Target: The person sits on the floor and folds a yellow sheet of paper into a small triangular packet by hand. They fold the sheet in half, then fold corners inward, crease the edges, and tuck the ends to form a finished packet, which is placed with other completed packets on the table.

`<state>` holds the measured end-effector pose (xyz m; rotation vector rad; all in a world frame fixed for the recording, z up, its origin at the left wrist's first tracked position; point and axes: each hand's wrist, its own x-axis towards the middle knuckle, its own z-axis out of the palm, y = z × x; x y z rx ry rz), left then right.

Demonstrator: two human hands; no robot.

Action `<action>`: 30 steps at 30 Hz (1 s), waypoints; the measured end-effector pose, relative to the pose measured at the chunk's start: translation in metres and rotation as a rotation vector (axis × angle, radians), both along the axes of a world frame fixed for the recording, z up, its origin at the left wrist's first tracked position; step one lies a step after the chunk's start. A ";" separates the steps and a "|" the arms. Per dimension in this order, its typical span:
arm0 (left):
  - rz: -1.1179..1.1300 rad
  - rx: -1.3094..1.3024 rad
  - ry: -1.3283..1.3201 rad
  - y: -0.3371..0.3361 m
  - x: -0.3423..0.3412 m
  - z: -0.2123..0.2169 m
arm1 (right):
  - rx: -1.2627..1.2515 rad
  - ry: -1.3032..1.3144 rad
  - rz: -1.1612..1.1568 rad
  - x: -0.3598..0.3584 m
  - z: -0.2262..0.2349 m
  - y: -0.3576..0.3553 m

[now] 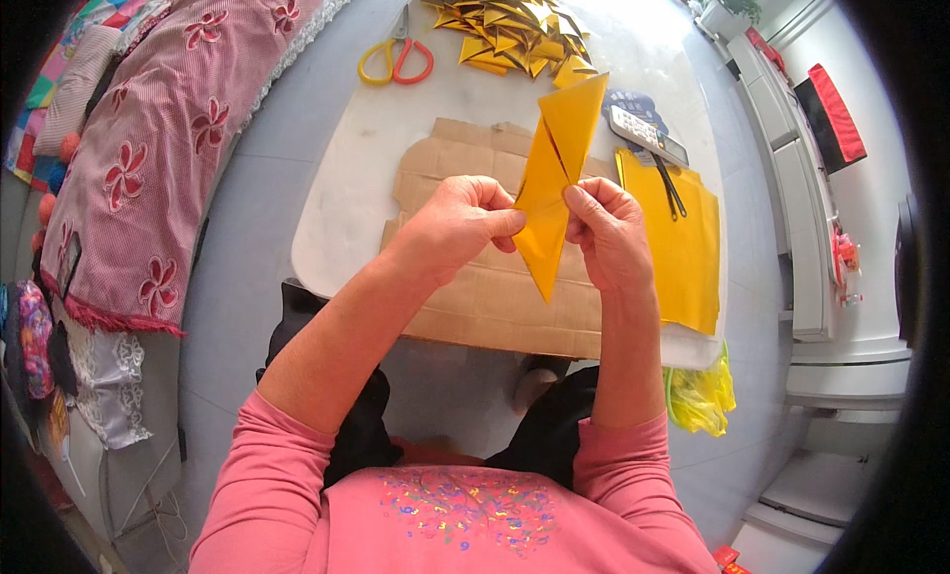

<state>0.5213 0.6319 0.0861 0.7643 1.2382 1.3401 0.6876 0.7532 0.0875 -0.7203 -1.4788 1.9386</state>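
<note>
A folded piece of golden-yellow paper [556, 148], pointed at both ends, is held up over the cardboard sheet [495, 292]. My left hand [460, 223] pinches its left edge between thumb and fingers. On the opposite edge, my right hand [612, 228] grips it with the thumb in front, near the diagonal fold. Some of my right fingers are hidden behind the paper. To the right lies a stack of flat yellow paper sheets [683, 252]. A pile of folded yellow paper pieces [520, 30] sits at the table's far side.
Scissors [396, 61] with yellow and red handles lie on the white table [341, 193], far left. A white remote control [638, 129] and a black pen-like stick [671, 188] rest by the paper stack. A yellow plastic bag [703, 391] hangs at the near right. A patterned pink sofa cover [168, 158] is at left.
</note>
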 end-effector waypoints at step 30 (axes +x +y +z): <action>-0.057 0.563 0.672 0.000 0.012 0.014 | -0.300 0.186 0.070 0.022 0.011 0.012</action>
